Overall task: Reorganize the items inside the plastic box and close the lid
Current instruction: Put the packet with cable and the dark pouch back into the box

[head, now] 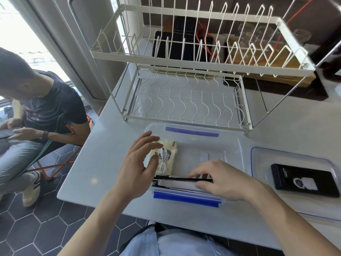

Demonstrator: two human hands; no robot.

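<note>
A clear plastic box (238,145) with blue clips stands open on the white table. Inside at the left lies a cream tissue pack (172,152) with a coiled white cable (163,159) on top. Flat black and white items (177,182) stand on edge along the box's near wall. My right hand (221,180) grips these items from above, thumb on the near side. My left hand (138,163) hovers over the box's left edge, fingers spread and relaxed, holding nothing. The clear lid (258,163) lies to the right of the box.
A black power bank (302,180) lies on the lid. A white two-tier wire dish rack (184,85) stands just behind the box. A person sits on an orange-legged chair at the left, off the table. The table's left and near edges are close.
</note>
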